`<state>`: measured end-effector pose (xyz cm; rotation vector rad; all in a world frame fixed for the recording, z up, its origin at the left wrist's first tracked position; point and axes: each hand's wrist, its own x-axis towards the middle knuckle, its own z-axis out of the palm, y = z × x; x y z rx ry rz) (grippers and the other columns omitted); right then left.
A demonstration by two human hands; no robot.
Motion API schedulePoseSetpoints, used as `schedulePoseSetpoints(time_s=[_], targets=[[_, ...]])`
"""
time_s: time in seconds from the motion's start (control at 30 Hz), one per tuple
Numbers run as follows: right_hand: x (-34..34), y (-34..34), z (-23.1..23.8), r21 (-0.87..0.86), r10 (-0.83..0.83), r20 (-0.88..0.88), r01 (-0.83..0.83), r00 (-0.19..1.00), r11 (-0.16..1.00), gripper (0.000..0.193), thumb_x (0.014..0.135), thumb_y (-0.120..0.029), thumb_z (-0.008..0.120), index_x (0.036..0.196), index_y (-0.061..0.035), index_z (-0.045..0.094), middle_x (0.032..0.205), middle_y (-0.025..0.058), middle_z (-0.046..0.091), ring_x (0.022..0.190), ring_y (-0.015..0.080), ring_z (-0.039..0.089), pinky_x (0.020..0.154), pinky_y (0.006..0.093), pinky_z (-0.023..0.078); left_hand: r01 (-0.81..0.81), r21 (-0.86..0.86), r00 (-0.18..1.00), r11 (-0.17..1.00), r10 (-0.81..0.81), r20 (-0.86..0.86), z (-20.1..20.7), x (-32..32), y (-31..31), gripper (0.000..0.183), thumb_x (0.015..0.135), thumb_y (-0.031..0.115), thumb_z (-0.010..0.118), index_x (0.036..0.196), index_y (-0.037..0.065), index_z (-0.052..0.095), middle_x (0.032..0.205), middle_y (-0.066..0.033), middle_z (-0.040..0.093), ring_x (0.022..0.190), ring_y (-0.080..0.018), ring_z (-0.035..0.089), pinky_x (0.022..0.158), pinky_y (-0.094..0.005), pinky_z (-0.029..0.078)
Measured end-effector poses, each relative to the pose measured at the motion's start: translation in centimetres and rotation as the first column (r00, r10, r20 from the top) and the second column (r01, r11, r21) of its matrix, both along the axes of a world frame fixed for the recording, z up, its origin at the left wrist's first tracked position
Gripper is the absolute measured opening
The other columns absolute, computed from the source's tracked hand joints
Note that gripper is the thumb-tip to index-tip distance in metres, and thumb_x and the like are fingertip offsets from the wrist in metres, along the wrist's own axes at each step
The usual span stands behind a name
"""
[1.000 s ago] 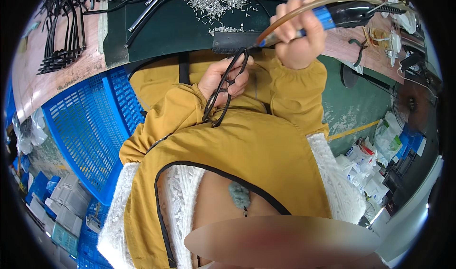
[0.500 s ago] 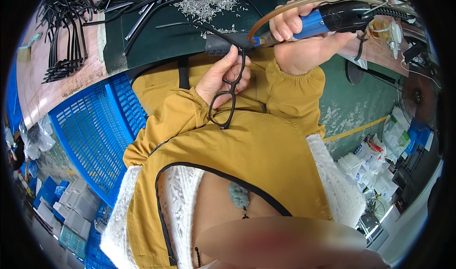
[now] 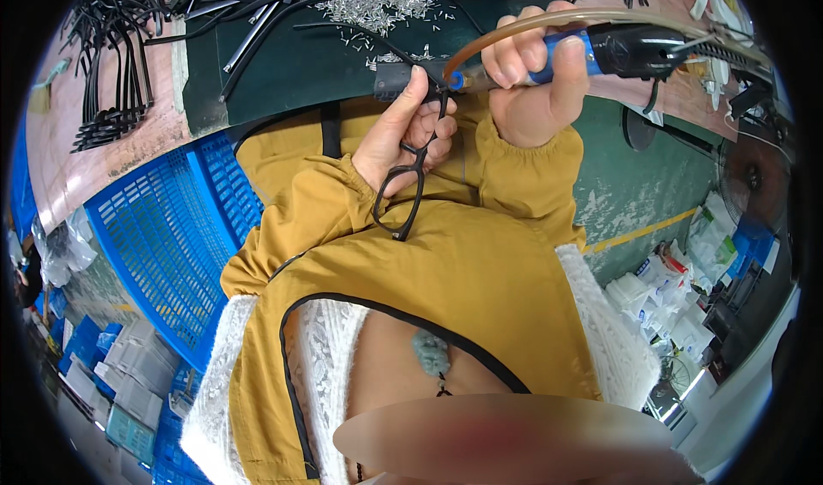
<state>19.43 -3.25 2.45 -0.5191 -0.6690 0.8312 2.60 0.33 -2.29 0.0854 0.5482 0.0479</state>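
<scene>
Left hand (image 3: 396, 142) pinches black eyeglass frame (image 3: 420, 181); right hand (image 3: 533, 108) grips blue-black power screwdriver (image 3: 617, 50)
Probably light, slightly springy; best held by its far end

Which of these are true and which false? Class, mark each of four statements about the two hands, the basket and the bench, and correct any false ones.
1. The left hand holds a black glasses frame. True.
2. The right hand holds pliers. False: it grips a blue-and-black tool.
3. The blue basket is on the view's right. False: it is on the left.
4. Small silvery pieces lie heaped on a dark green surface. True.
</scene>
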Motion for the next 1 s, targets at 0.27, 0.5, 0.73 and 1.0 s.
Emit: schedulePoseSetpoints(time_s=[0.27, 0.5, 0.73, 1.0], targets=[[-1.0, -0.4, -0.1, -0.032, -0.078, 0.148, 0.084, 0.986, 0.996, 0.009, 0.100, -0.012, 0.057, 0.110, -0.0141, 0.056, 0.077, -0.0005, 0.047, 0.061, 0.0114, 0.045, 0.051, 0.0241, 0.037, -0.063, -0.023, 0.997, 0.998, 0.064, 0.045, 0.1, 0.5, -1.1, 0.057, 0.101, 0.068, 0.047, 0.096, 0.013, 0.061, 0.066, 0.0025, 0.054, 0.047, -0.0105, 0.037, 0.048, -0.0248, 0.029], [0.3, -0.7, 0.5, -0.028, -0.179, 0.032, 0.180, 0.983, 0.983, 0.024, 0.096, 0.000, 0.061, 0.115, -0.0132, 0.054, 0.077, 0.0041, 0.058, 0.056, 0.0156, 0.054, 0.049, 0.0299, 0.043, -0.045, 0.021, 0.999, 0.999, 0.044, 0.017, 0.5, 0.6, -1.2, 0.060, 0.100, 0.073, 0.044, 0.086, 0.017, 0.061, 0.064, 0.0027, 0.053, 0.046, -0.0105, 0.039, 0.047, -0.0247, 0.029], [-0.6, -0.9, 0.4, -0.015, -0.096, 0.016, 0.096, 0.995, 0.995, 0.030, 0.096, -0.003, 0.064, 0.121, -0.0126, 0.053, 0.078, 0.0043, 0.057, 0.056, 0.0131, 0.052, 0.050, 0.0291, 0.042, -0.046, 0.071, 0.998, 0.996, 0.048, -0.028, 0.3, 0.5, -0.8, 0.063, 0.101, 0.073, 0.042, 0.087, 0.015, 0.060, 0.066, 0.0010, 0.055, 0.046, -0.0114, 0.041, 0.047, -0.0244, 0.031], [-1.7, -0.6, 1.1, -0.016, -0.084, 0.046, 0.085, 0.995, 0.996, 0.027, 0.095, -0.005, 0.065, 0.118, -0.0105, 0.050, 0.079, 0.0043, 0.054, 0.057, 0.0138, 0.049, 0.053, 0.0282, 0.043, -0.094, -0.015, 0.996, 0.995, 0.094, 0.004, 0.2, 0.5, -0.7, 0.053, 0.103, 0.065, 0.048, 0.097, 0.014, 0.063, 0.068, -0.0001, 0.056, 0.056, -0.0108, 0.049, 0.047, -0.0243, 0.037]])
